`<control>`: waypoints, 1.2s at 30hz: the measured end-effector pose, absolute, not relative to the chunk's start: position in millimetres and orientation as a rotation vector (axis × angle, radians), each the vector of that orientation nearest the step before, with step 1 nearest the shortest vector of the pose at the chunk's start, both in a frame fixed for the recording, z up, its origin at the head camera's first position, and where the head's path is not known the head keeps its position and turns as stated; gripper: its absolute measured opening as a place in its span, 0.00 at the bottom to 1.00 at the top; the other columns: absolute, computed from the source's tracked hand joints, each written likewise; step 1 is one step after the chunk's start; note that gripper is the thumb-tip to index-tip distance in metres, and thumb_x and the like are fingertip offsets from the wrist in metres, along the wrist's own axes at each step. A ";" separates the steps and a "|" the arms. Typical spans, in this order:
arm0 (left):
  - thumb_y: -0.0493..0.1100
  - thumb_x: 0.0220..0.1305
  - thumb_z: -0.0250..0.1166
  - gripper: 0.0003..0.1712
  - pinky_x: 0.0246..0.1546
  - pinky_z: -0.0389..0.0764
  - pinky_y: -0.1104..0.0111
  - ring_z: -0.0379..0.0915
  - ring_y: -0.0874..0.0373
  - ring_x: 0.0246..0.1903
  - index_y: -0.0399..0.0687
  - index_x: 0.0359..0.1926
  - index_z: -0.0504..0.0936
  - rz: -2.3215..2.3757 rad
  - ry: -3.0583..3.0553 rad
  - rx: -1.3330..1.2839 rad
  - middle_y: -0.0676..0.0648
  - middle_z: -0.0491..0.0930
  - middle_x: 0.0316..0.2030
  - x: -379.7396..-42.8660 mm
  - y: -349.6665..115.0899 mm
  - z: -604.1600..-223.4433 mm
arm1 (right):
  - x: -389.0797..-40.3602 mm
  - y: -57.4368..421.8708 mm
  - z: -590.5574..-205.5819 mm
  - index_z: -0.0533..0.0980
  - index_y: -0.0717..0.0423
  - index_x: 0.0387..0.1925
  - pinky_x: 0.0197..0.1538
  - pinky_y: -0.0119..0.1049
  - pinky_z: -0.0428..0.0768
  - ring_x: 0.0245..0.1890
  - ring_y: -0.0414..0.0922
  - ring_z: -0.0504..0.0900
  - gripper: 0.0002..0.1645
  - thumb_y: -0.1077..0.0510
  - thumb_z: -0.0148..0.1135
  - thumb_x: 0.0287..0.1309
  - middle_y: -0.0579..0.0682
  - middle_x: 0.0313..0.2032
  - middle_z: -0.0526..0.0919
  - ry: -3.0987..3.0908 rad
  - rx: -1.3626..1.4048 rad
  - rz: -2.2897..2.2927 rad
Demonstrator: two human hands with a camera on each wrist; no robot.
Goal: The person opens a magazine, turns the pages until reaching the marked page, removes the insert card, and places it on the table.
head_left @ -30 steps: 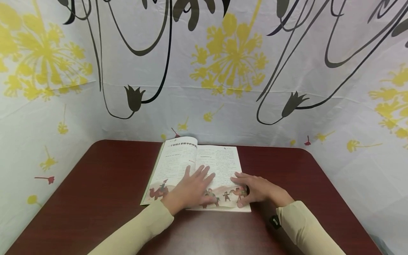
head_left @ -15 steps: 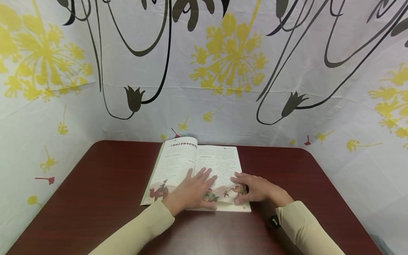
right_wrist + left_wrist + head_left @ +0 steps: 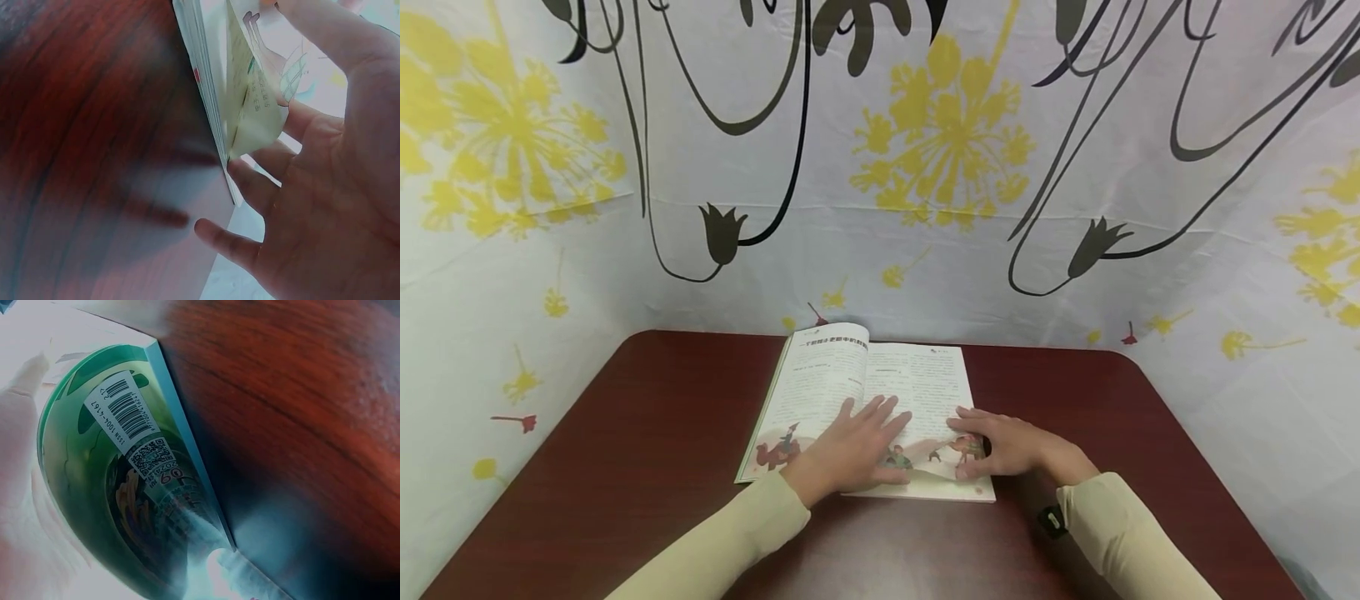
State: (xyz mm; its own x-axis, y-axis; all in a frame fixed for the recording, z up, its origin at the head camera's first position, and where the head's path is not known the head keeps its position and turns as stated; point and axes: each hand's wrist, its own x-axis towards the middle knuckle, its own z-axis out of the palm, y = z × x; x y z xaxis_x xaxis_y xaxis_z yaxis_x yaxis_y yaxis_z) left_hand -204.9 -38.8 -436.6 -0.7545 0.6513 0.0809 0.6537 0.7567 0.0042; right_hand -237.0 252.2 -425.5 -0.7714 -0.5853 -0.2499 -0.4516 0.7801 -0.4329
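Note:
A magazine (image 3: 917, 375) lies open on the dark red table, its pages printed with text and figures with camels. My left hand (image 3: 853, 446) rests across the middle of it, fingers spread and straight on the right-hand page. In the left wrist view, the green cover (image 3: 81, 456) with a barcode label (image 3: 125, 409) bends up from the table. At the right edge, my right hand (image 3: 1011, 446) pinches the page between thumb and fingers. The page's lower corner (image 3: 259, 119) bows up from the stack in the right wrist view, with several fingers (image 3: 250, 187) at its edge.
The table (image 3: 647, 450) has rounded far corners and stretches to both sides of the magazine. A white cloth (image 3: 820, 167) with yellow and grey flower prints hangs round it. A small black device (image 3: 1052, 521) sits under the right wrist by the sleeve (image 3: 1105, 508).
The lower edge of the right-hand page has risen and bowed, baring a strip of the page beneath. My left hand has slid slightly down and right. The head view has shifted a little.

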 end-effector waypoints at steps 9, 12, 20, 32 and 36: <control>0.64 0.68 0.57 0.45 0.66 0.63 0.45 0.56 0.48 0.72 0.50 0.78 0.54 -0.049 -2.825 -1.068 0.43 0.59 0.74 -207.2 -37.5 -433.0 | -242.4 262.8 -418.6 0.62 0.53 0.74 0.66 0.63 0.63 0.72 0.61 0.60 0.49 0.33 0.63 0.60 0.60 0.73 0.60 2.593 -0.740 -0.589; 0.61 0.67 0.60 0.50 0.67 0.63 0.47 0.51 0.48 0.74 0.49 0.79 0.47 -0.061 -2.783 -1.055 0.42 0.52 0.76 -209.1 -37.4 -432.1 | -243.9 266.7 -412.9 0.59 0.53 0.75 0.65 0.64 0.64 0.72 0.61 0.60 0.49 0.33 0.59 0.62 0.59 0.73 0.60 2.620 -0.702 -0.623; 0.58 0.59 0.70 0.60 0.72 0.54 0.49 0.33 0.50 0.78 0.55 0.80 0.42 0.087 -2.504 -1.121 0.44 0.35 0.79 -215.6 -39.3 -433.3 | -245.1 274.9 -403.9 0.55 0.55 0.77 0.67 0.63 0.62 0.73 0.59 0.59 0.49 0.33 0.54 0.66 0.59 0.74 0.60 2.681 -0.627 -0.673; 0.51 0.65 0.60 0.31 0.70 0.47 0.41 0.37 0.50 0.77 0.67 0.70 0.70 0.278 -2.447 -1.178 0.49 0.52 0.77 -215.4 -42.5 -432.6 | -241.0 267.1 -414.4 0.56 0.60 0.76 0.65 0.60 0.66 0.71 0.60 0.62 0.59 0.31 0.65 0.55 0.61 0.72 0.62 2.656 -0.684 -0.569; 0.52 0.59 0.64 0.26 0.69 0.50 0.38 0.42 0.47 0.77 0.64 0.60 0.79 0.305 -2.393 -1.168 0.46 0.58 0.75 -215.4 -44.3 -432.6 | -237.9 264.1 -419.1 0.60 0.55 0.74 0.64 0.62 0.66 0.71 0.61 0.62 0.62 0.31 0.74 0.44 0.62 0.73 0.61 2.628 -0.783 -0.514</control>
State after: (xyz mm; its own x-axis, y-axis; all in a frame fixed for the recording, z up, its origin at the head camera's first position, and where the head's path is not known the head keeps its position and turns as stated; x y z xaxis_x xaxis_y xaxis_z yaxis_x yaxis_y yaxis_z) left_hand -215.4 -44.3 -432.6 -0.5357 0.7881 0.3031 0.6868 0.6155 -0.3866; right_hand -237.9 264.1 -419.1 -0.7863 -0.5759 -0.2239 -0.4490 0.7814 -0.4333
